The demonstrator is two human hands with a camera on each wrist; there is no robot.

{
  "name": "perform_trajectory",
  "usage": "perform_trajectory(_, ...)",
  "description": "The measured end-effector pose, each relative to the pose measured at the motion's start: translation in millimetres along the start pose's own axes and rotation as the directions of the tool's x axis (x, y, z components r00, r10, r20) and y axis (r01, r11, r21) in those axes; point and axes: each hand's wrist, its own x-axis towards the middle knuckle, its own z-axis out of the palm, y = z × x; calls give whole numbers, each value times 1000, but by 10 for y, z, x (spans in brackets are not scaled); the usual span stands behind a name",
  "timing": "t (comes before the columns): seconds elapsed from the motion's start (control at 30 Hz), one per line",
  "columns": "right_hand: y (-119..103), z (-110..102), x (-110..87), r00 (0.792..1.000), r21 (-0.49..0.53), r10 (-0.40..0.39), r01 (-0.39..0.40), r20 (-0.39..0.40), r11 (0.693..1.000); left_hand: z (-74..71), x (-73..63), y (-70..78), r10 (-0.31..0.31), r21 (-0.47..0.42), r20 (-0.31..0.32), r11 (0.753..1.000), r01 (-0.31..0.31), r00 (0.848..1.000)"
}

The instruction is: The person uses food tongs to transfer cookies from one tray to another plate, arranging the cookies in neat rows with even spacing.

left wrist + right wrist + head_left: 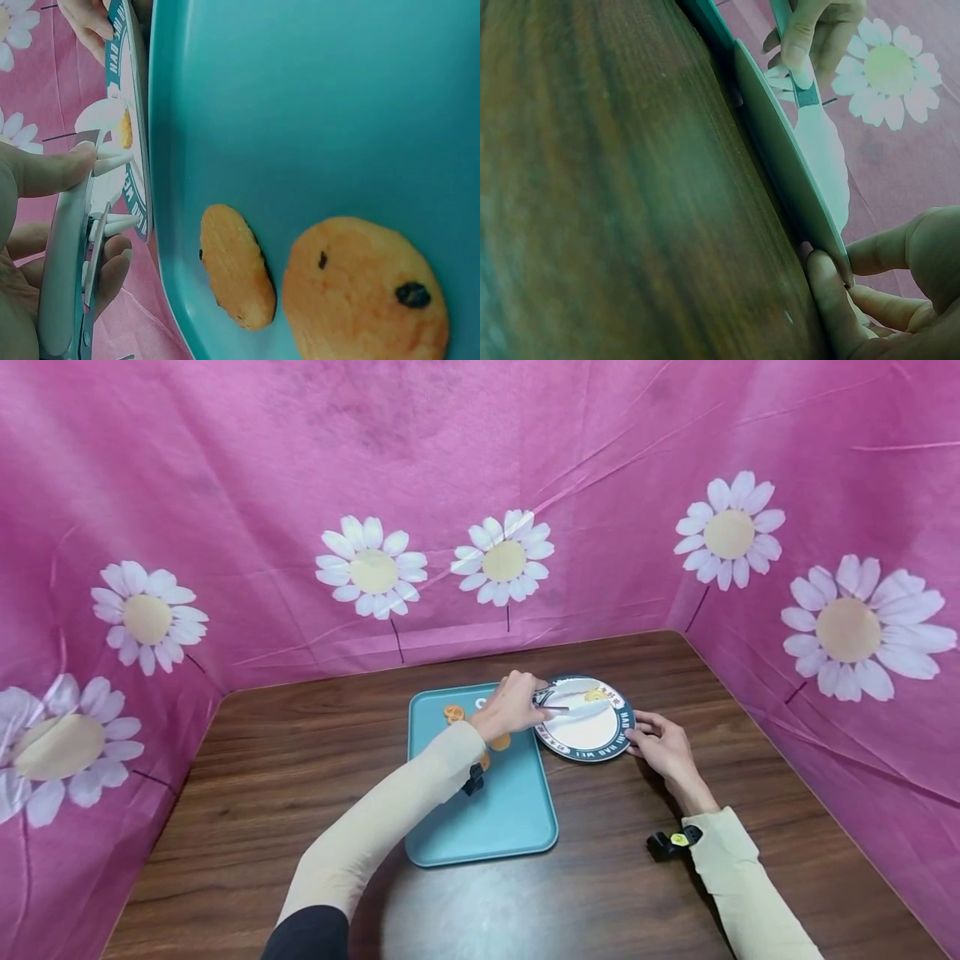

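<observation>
My left hand grips a pair of grey-handled tongs with white prongs and a pale flat blade. The tongs reach over a round white plate, which has a dark teal lettered rim and a yellow patch near its far side. On the plate's right edge, my right hand pinches the rim, thumb on one side and fingers on the other in the right wrist view. Beneath my left forearm lies a teal tray. Two raisin-dotted cookies, one smaller and one larger, lie on it.
A pretzel-shaped piece and a small white ring sit toward the tray's far end. The plate overlaps the tray's right edge in the head view. Around them spreads a brown wooden table, with a pink daisy-patterned cloth hanging behind and beside it.
</observation>
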Motion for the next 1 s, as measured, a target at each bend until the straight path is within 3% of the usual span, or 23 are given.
perform_trajectory(0.5,-17,32,-9,1000,8,-9,9,6,1000,-33,-30,-10,-18,24,25,1000,18,1000)
perform_trajectory(0.77,-15,33,-2,1000,-17,7,-7,2,1000,-56,-60,-19,-47,-32,43,998,48,998)
perform_trajectory(1.0,6,1,21,1000,-14,3,-3,-2,1000,-131,-97,-40,-27,-52,5,998,27,1000)
